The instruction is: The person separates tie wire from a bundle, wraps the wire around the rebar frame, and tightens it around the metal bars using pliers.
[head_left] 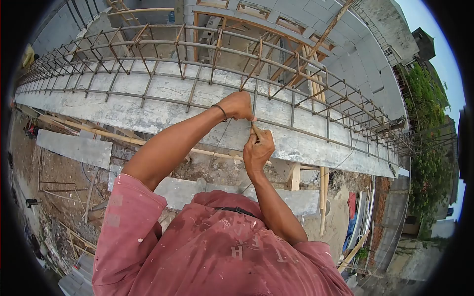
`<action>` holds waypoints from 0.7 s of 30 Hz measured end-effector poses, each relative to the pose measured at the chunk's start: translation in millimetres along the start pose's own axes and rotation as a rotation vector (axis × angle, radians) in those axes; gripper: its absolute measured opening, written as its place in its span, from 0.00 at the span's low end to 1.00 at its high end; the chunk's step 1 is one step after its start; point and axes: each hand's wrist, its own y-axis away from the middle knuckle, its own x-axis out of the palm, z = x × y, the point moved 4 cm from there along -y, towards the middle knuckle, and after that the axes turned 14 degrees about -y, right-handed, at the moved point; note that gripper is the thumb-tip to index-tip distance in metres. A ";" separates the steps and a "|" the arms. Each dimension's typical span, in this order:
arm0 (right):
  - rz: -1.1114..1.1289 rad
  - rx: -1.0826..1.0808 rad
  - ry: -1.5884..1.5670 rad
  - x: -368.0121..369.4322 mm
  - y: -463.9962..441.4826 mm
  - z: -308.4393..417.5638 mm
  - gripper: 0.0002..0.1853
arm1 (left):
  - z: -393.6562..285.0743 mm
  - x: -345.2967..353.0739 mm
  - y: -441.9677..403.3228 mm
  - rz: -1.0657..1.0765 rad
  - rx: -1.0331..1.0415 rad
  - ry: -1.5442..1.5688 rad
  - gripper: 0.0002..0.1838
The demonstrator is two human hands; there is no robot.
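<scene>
My left hand [238, 105] is closed in a fist against a stirrup of the rebar cage [197, 85]; what its fingers hold is hidden. Just below and to the right, my right hand [259, 149] grips a short brownish tool [257, 131], whose upper end meets the cage's front bar beside my left fingers. The kind of tool is unclear. A thin wire hangs down below my left wrist. The cage of long bars and square stirrups lies over a pale grey formwork board [133, 112], running across the whole view.
Bamboo poles [123, 137] and grey panels [74, 148] lie below the formwork, above rubble-strewn ground. Behind the cage stand a grey block wall [340, 74] and a wooden frame [247, 24]. Green plants [424, 118] grow at the right.
</scene>
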 end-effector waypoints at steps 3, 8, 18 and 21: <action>-0.046 0.030 -0.005 0.6 7.3 -0.6 0.10 | 0.7 1.7 -2.7 -0.015 -0.055 -0.074 0.16; 0.104 -0.259 0.279 8.6 12.3 -6.8 0.10 | -8.6 2.2 9.1 -0.161 -0.011 -0.208 0.13; 0.095 0.125 0.285 -5.6 -5.9 -5.6 0.04 | -18.1 8.6 23.5 -0.214 0.030 -0.265 0.11; 0.155 0.291 0.281 -3.2 -15.5 -11.0 0.04 | -22.3 9.0 24.4 -0.242 0.057 -0.364 0.11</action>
